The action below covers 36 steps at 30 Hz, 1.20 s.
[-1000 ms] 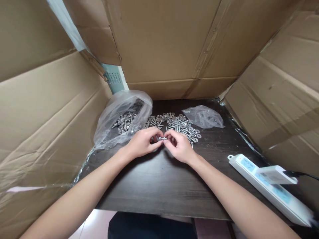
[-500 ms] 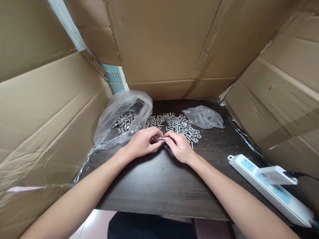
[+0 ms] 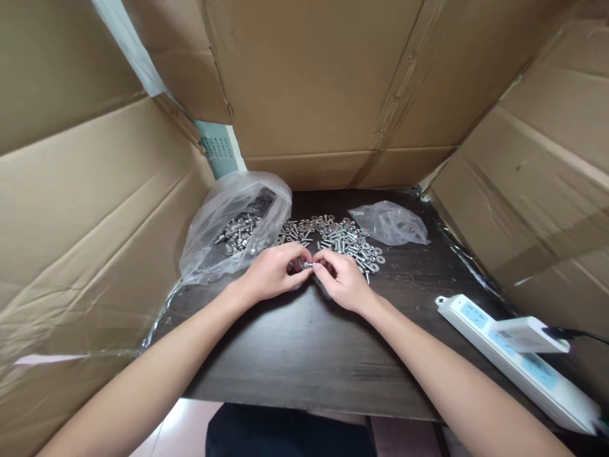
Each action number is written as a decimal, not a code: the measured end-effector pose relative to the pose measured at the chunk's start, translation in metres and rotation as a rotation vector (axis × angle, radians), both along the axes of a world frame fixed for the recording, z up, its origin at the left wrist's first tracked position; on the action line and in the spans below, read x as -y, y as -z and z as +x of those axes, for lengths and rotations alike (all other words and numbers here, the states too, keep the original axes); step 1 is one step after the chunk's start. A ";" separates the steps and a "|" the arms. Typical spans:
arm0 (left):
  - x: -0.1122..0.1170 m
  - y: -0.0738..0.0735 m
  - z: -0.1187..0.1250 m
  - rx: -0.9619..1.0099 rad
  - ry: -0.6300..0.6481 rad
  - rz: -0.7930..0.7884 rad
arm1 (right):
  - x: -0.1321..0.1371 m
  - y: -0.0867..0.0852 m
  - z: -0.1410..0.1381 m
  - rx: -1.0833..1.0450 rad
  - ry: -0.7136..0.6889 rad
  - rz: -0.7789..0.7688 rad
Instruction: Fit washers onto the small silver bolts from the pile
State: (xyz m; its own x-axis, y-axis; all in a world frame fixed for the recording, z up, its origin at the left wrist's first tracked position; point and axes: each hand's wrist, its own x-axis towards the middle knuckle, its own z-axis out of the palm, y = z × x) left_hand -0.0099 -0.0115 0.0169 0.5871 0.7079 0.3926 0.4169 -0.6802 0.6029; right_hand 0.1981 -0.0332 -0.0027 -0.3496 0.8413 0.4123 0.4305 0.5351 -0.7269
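the left hand (image 3: 272, 271) and right hand (image 3: 343, 279) pinch one bolt (image 3: 309, 264) between nearly closed fingers (image 3: 299, 277), near loose bolts (image 3: 339, 241) on the desk (image 3: 304, 355).

Right hand (image 3: 345, 279): the thumb, which lay just below the near end of the small metal bolt (image 3: 308, 264) one second ago, now covers that end, so that less metal shows between its tip and the fingers of the left hand (image 3: 273, 271). The gap between right thumb and forefinger, narrowed half a second ago, has widened again.
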 end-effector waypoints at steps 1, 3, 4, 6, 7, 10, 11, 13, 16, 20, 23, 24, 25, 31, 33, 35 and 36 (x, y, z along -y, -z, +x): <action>0.000 0.000 0.000 -0.001 0.000 0.001 | 0.000 0.000 0.000 -0.001 0.001 0.003; 0.000 0.001 0.000 0.003 0.001 -0.002 | 0.000 0.000 0.000 -0.004 -0.001 0.005; 0.000 0.001 0.000 0.005 0.000 -0.004 | 0.000 0.000 0.000 -0.005 0.000 0.006; 0.000 0.002 0.000 0.005 0.000 -0.006 | 0.000 0.001 0.000 -0.003 0.002 0.007; 0.000 0.002 0.000 0.004 0.000 -0.004 | 0.000 0.001 0.000 -0.001 0.004 0.008; 0.000 0.002 -0.001 0.001 -0.003 -0.001 | 0.000 0.001 0.000 -0.004 0.005 0.008; 0.000 0.002 0.000 0.003 -0.004 -0.004 | -0.001 0.001 0.000 -0.005 0.004 0.008; 0.000 0.001 0.000 0.006 -0.005 -0.008 | -0.001 0.000 0.000 -0.007 0.003 0.007; 0.000 0.000 0.000 0.007 -0.004 -0.006 | 0.000 0.000 0.000 -0.005 0.001 0.008; 0.000 0.000 0.000 0.010 -0.009 -0.004 | 0.001 0.000 0.000 0.000 0.001 0.004; 0.000 0.001 -0.001 0.005 -0.004 0.000 | 0.000 0.000 0.000 0.004 0.001 0.004; 0.000 0.001 -0.001 0.004 -0.003 0.001 | 0.000 0.000 0.000 0.003 0.000 0.007; 0.000 0.001 -0.001 0.004 -0.003 0.001 | 0.000 0.000 0.000 0.002 -0.003 0.008; 0.000 0.001 0.000 0.007 -0.005 -0.010 | 0.000 0.001 0.000 0.005 0.003 0.004; -0.001 0.001 0.001 0.005 -0.007 -0.008 | 0.000 0.001 0.000 0.006 0.004 0.007; -0.001 0.000 0.001 0.006 -0.010 -0.014 | 0.000 0.001 0.000 0.006 0.002 0.004; -0.001 0.000 0.001 0.006 -0.010 -0.017 | 0.000 0.001 0.000 0.006 0.001 0.004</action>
State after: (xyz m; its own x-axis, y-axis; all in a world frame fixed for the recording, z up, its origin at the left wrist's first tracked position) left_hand -0.0093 -0.0110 0.0167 0.5778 0.7203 0.3838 0.4198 -0.6656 0.6171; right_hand 0.1984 -0.0329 -0.0041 -0.3516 0.8399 0.4134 0.4353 0.5377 -0.7221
